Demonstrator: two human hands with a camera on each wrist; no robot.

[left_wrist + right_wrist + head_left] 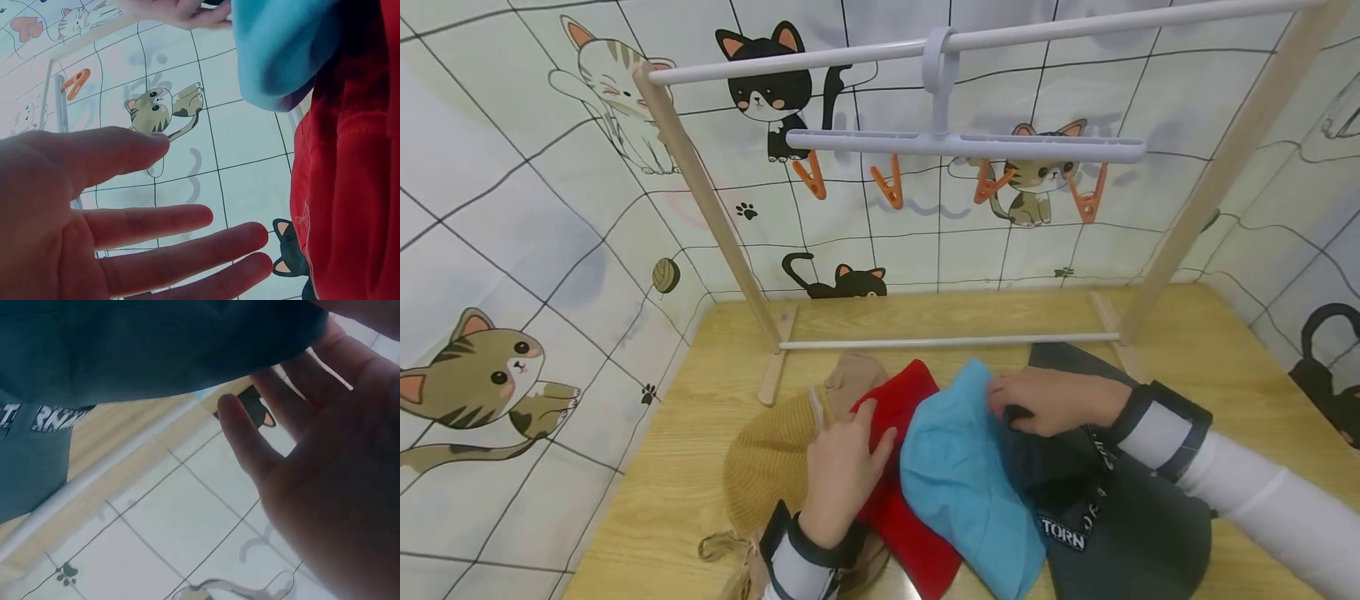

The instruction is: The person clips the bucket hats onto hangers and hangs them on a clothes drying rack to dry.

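Note:
My left hand (846, 471) reaches over the red cloth hat (913, 554), between it and a mustard knitted hat (767, 462). In the left wrist view its fingers (187, 265) are straight and spread, with the red fabric (350, 187) just beyond them. My right hand (1052, 400) pinches an edge of a dark grey hat (1157, 525) whose black straps carry white letters. The right wrist view shows that dark fabric (156, 350) meeting the fingers at its corner. A light blue hat (962, 475) lies between the hands.
Behind the hats stands a wooden rack with a white bar (820, 58). From it hangs a white hanger (962, 146) with several orange clips (887, 183). A beige hat (853, 379) lies beside the red one on the wooden table (655, 492). Cat-patterned walls surround the table.

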